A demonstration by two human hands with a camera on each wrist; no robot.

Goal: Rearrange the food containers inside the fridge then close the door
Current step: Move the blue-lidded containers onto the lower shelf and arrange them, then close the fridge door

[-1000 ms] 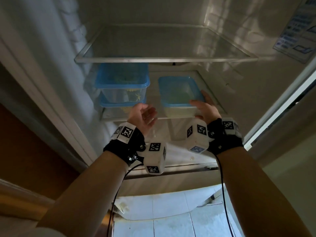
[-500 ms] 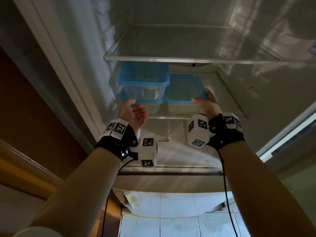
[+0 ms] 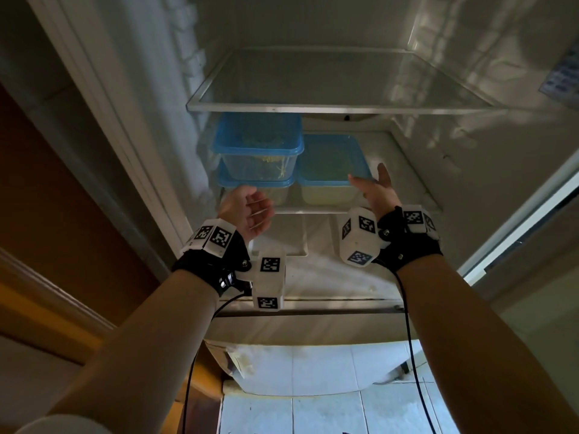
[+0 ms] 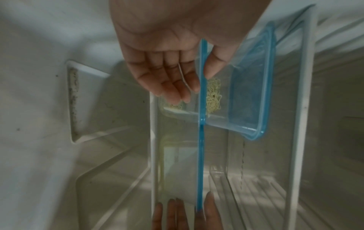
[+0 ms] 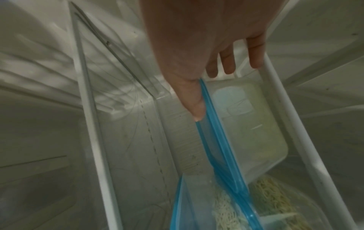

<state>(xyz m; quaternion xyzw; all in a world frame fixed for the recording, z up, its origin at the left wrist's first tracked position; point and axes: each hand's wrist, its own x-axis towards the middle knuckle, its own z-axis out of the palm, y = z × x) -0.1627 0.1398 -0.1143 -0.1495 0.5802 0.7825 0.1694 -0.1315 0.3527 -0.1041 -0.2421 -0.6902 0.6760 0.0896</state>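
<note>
Three clear food containers with blue lids sit on the fridge's lower shelf [image 3: 313,210]. Two are stacked at the left: the top container [image 3: 258,145] holds noodles, and the lower container [image 3: 279,195] is under it. The right container [image 3: 329,158] stands tight against the stack. My left hand [image 3: 257,205] hovers palm-up with relaxed fingers at the lower container's front corner. My right hand [image 3: 366,181] is spread open at the right container's right end. Its thumb [image 5: 194,107] lies along the lid rim, and its fingers [image 5: 228,62] are straight beside the wall.
The upper glass shelf [image 3: 329,108] above the containers is bare. The fridge's white side walls close in left and right, with a label [image 3: 560,79] on the right wall. A brown wooden panel [image 3: 47,198] stands to the left, and pale floor tiles [image 3: 329,415] lie below.
The right container has slid left until it meets the stack. My right hand has loosened from gripping its end to an open spread. My left hand has stayed in front of the stack.
</note>
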